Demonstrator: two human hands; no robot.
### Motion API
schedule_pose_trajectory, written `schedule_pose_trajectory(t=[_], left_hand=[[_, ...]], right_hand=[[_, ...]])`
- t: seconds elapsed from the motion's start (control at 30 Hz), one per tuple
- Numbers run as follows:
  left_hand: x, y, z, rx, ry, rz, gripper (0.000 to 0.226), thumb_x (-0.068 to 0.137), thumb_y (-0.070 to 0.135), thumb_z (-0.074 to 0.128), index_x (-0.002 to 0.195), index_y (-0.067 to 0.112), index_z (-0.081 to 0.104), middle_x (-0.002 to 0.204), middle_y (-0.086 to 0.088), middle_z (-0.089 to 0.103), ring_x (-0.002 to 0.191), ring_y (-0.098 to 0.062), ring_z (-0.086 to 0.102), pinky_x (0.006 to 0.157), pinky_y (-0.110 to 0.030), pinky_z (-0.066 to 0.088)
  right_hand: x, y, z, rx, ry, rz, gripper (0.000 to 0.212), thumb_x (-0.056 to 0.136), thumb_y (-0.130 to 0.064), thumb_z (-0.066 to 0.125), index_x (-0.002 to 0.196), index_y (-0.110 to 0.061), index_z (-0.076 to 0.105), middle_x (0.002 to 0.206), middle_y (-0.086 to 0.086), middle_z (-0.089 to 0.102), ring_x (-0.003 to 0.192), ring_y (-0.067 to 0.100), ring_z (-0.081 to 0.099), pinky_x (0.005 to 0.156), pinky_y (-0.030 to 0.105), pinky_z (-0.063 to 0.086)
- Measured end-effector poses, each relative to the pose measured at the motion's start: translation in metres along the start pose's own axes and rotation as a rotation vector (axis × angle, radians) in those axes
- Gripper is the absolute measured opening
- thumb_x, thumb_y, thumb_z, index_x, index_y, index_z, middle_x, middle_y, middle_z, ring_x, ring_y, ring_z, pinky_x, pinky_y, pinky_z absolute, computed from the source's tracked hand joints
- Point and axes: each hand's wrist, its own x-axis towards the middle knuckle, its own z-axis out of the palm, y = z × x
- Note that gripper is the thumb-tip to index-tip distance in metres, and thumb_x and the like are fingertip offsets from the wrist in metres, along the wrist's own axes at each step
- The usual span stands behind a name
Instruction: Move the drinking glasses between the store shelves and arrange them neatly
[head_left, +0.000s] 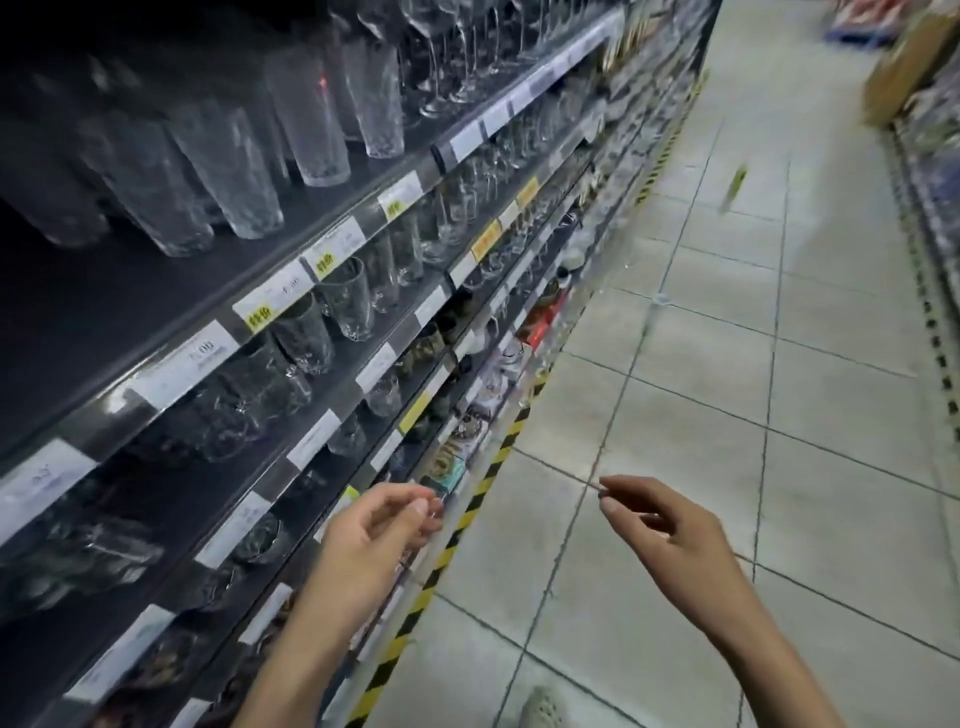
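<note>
Where the shelves (130, 291) run along the left of the aisle, tall glasses (228, 171) are seen ranked upright on the upper tier, with stemmed glasses (441, 62) further along it and tumblers (348, 296) on the tier below, behind price labels (270, 299). Both hands are held low before the lower tiers, well apart from all 3 groups. The left hand (374, 535) is loosely curled, thumb near fingertips, with nothing seen held. The right hand (670, 535) is held over the tiled floor (727, 364), thumb and forefinger set together; whether anything is pinched cannot be told. A yellow-black strip (467, 514) is marked along the shelf base.
</note>
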Motion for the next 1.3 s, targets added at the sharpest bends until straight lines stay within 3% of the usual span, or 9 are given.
schedule_pose_trajectory(t=[0.13, 0.27, 0.4, 0.63, 0.93, 1.03, 1.1, 1.2, 1.3], left_hand=[[0.037, 0.031, 0.027, -0.009, 0.056, -0.004, 0.014, 0.096, 0.011, 0.059, 0.1, 0.016, 0.072, 0.094, 0.006, 0.077, 0.087, -0.009, 0.073, 0.075, -0.024, 0.057], [0.081, 0.057, 0.035, -0.073, 0.148, 0.006, 0.015, 0.097, 0.01, 0.058, 0.099, 0.015, 0.072, 0.094, 0.003, 0.077, 0.089, -0.013, 0.074, 0.084, -0.031, 0.056], [0.129, 0.081, 0.036, -0.104, 0.263, 0.048, 0.015, 0.096, 0.01, 0.058, 0.099, 0.014, 0.072, 0.096, 0.002, 0.077, 0.088, -0.013, 0.074, 0.082, -0.031, 0.056], [0.229, 0.139, 0.035, -0.118, 0.405, 0.156, 0.016, 0.095, 0.01, 0.058, 0.1, 0.017, 0.072, 0.095, 0.006, 0.077, 0.089, -0.01, 0.073, 0.08, -0.029, 0.058], [0.319, 0.205, 0.011, -0.206, 0.777, 0.295, 0.011, 0.092, 0.012, 0.064, 0.099, 0.019, 0.07, 0.096, 0.002, 0.076, 0.088, -0.016, 0.073, 0.081, -0.028, 0.058], [0.337, 0.211, 0.004, -0.193, 1.003, 0.262, 0.018, 0.088, 0.021, 0.071, 0.105, 0.025, 0.066, 0.1, 0.007, 0.073, 0.091, -0.007, 0.069, 0.082, -0.022, 0.055], [0.348, 0.213, 0.0, -0.131, 1.121, 0.188, 0.036, 0.084, 0.03, 0.075, 0.117, 0.025, 0.06, 0.108, 0.013, 0.067, 0.091, 0.006, 0.065, 0.078, -0.012, 0.052], [0.366, 0.215, -0.002, -0.08, 1.206, 0.099, 0.064, 0.077, 0.038, 0.08, 0.131, 0.022, 0.049, 0.12, 0.009, 0.059, 0.106, -0.002, 0.061, 0.089, -0.021, 0.051], [0.385, 0.217, -0.001, -0.043, 1.245, 0.04, 0.078, 0.074, 0.04, 0.082, 0.138, 0.02, 0.041, 0.125, 0.006, 0.054, 0.113, -0.009, 0.056, 0.094, -0.026, 0.046]], right_hand=[[0.072, -0.011, -0.017, 0.021, -0.064, -0.031, 0.011, 0.087, -0.029, 0.072, 0.096, -0.036, 0.074, 0.095, -0.019, 0.074, 0.088, 0.005, 0.069, 0.077, 0.021, 0.05], [0.138, -0.02, -0.014, 0.079, -0.117, -0.041, 0.009, 0.087, -0.029, 0.073, 0.095, -0.032, 0.076, 0.095, -0.016, 0.075, 0.09, 0.008, 0.07, 0.078, 0.024, 0.05], [0.208, -0.037, -0.002, 0.09, -0.206, -0.078, 0.008, 0.087, -0.031, 0.073, 0.093, -0.033, 0.076, 0.096, -0.013, 0.075, 0.092, 0.008, 0.07, 0.082, 0.027, 0.051], [0.347, -0.096, 0.017, 0.061, -0.338, -0.241, 0.011, 0.088, -0.027, 0.072, 0.098, -0.032, 0.075, 0.093, -0.016, 0.075, 0.087, 0.003, 0.069, 0.075, 0.014, 0.051], [0.476, -0.176, 0.045, 0.092, -0.448, -0.405, 0.014, 0.088, -0.033, 0.071, 0.101, -0.036, 0.073, 0.093, -0.012, 0.074, 0.09, 0.007, 0.069, 0.078, 0.021, 0.052], [0.498, -0.204, 0.065, 0.173, -0.494, -0.442, 0.024, 0.086, -0.033, 0.072, 0.11, -0.033, 0.068, 0.097, -0.01, 0.072, 0.093, 0.007, 0.067, 0.081, 0.019, 0.053], [0.511, -0.217, 0.08, 0.158, -0.527, -0.462, 0.043, 0.082, -0.044, 0.072, 0.123, -0.034, 0.061, 0.108, -0.014, 0.069, 0.103, 0.002, 0.064, 0.09, 0.022, 0.052], [0.529, -0.234, 0.099, 0.023, -0.575, -0.532, 0.074, 0.078, -0.055, 0.072, 0.143, -0.038, 0.04, 0.132, -0.018, 0.055, 0.123, 0.0, 0.051, 0.103, 0.026, 0.042], [0.546, -0.247, 0.115, -0.053, -0.63, -0.585, 0.091, 0.076, -0.058, 0.073, 0.151, -0.034, 0.028, 0.145, -0.012, 0.045, 0.133, 0.005, 0.043, 0.108, 0.029, 0.038]])
